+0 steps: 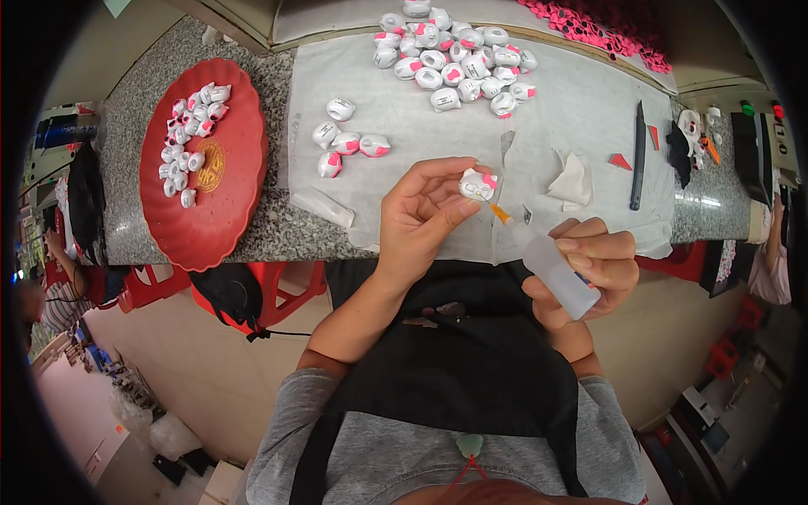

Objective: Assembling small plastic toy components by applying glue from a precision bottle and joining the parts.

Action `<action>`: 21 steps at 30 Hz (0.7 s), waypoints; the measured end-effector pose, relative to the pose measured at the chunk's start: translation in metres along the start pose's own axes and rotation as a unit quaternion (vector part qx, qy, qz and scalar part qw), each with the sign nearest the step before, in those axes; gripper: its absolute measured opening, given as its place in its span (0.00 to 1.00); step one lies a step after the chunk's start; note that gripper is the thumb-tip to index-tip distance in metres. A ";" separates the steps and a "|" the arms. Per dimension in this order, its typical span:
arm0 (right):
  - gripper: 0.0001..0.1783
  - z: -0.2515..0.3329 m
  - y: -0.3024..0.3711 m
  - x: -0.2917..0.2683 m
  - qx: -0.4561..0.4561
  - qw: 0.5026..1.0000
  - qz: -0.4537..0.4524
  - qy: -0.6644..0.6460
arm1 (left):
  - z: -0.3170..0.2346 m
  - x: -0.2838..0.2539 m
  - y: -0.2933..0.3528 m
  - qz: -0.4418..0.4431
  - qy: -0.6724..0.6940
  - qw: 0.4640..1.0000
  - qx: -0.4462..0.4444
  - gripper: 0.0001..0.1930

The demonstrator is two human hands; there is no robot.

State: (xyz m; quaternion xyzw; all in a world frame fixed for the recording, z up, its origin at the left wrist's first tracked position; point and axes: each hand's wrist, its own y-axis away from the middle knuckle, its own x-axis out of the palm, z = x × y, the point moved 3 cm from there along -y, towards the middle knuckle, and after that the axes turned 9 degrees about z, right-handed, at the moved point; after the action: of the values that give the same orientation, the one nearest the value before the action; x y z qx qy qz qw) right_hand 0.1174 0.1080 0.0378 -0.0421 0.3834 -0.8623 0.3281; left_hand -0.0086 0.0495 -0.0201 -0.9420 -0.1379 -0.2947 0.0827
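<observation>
Pinched between the thumb and fingers of my left hand is a small white cat-shaped head with a pink bow. My right hand grips a translucent squeeze bottle, tilted up and to the left. Its orange needle tip points at the head, and the thin needle end is at or very near the face; whether it touches, I cannot tell. Both hands are over the near edge of a white paper sheet. Several similar heads lie beyond my left hand.
A red scalloped plate holding small white and pink pieces stands at the left. Many white heads are grouped at the back, with pink parts behind. A crumpled tissue, a dark slim tool and red scraps lie right.
</observation>
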 end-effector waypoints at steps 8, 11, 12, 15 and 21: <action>0.22 -0.002 0.001 0.001 -0.005 1.000 -0.004 0.012 | 0.004 0.000 0.000 0.019 -0.041 0.998 0.037 0.17; 0.23 -0.002 0.000 0.001 -0.001 1.000 -0.007 0.014 | 0.003 0.001 -0.001 0.018 -0.053 0.998 0.038 0.16; 0.22 -0.003 0.000 0.002 -0.001 1.000 -0.004 0.013 | 0.004 0.001 0.000 0.017 -0.053 0.998 0.037 0.16; 0.22 -0.002 0.000 0.003 0.005 1.000 0.005 0.015 | 0.004 0.001 0.001 0.011 -0.104 0.993 0.054 0.16; 0.22 0.001 0.000 -0.001 0.011 1.000 -0.005 0.001 | 0.003 0.002 0.000 0.012 -0.149 0.986 0.080 0.16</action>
State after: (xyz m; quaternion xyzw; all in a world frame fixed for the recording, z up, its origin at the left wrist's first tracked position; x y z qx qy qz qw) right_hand 0.1181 0.1080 0.0384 -0.0398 0.3739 -0.8682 0.3238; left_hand -0.0054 0.0509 -0.0214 -0.9672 -0.1608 -0.1382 0.1396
